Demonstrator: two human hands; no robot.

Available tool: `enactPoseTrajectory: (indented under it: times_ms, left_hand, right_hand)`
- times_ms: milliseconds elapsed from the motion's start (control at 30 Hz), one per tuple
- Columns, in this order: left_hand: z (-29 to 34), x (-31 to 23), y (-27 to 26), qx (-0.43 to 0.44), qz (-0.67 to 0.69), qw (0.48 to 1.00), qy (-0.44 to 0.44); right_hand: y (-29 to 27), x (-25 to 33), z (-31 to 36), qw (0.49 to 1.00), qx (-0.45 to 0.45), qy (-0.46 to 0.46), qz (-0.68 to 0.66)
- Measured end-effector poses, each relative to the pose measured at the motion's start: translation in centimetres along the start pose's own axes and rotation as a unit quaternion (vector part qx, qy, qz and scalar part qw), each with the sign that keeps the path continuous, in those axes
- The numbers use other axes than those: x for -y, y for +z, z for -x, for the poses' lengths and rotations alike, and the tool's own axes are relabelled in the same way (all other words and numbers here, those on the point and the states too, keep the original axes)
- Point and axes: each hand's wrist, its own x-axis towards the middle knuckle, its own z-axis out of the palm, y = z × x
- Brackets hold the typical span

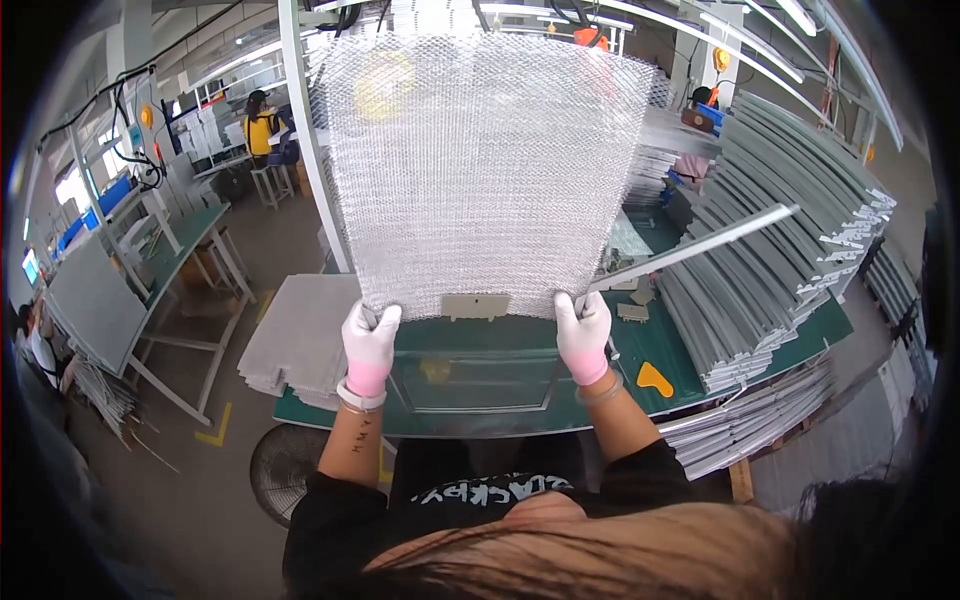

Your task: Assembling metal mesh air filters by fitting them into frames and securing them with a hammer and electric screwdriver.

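My left hand (371, 345), in a white glove with a pink cuff, pinches the lower left corner of a silvery metal mesh sheet (490, 180). At the lower right corner, my gloved right hand (583, 335) grips the same sheet, thumb on top. The sheet stands raised in front of me, above the green workbench (425, 338). A beige plate (475, 307) shows at the middle of its lower edge; whether it is attached, I cannot tell. From beside my right hand a pale metal bar (700, 245) slants up to the right; whether that hand touches it is unclear.
A stack of grey panels (300, 325) lies left of the mesh. Tall piles of metal strips (790, 230) rise on the right. An orange tool (655, 380) and a thin rectangular frame (480, 408) lie on the bench. Below left stands a floor fan (285, 475).
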Motion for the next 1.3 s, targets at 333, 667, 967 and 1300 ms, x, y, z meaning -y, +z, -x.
enactPoseTrajectory:
  times_ms: [333, 667, 967, 1300]
  left_hand:
    - [1.3, 3.9, -0.8, 0.027, 0.067, 0.995, -0.062]
    - [5.7, 9.4, -5.4, 0.228, -0.079, 0.96, -0.14]
    - [-1.7, 0.2, -3.0, 0.2, 0.082, 0.973, -0.079]
    - [-0.3, 0.4, -1.8, 0.133, 0.086, 0.987, -0.025]
  right_hand:
    - [-0.4, -1.0, 1.1, 0.989, 0.103, 0.05, -0.096]
    - [-3.4, -5.5, 6.6, 0.964, 0.237, 0.091, -0.074]
    - [-3.2, -0.2, -0.7, 0.983, 0.147, 0.085, -0.077]
    - [-2.1, -0.9, 0.4, 0.977, 0.052, 0.103, -0.181]
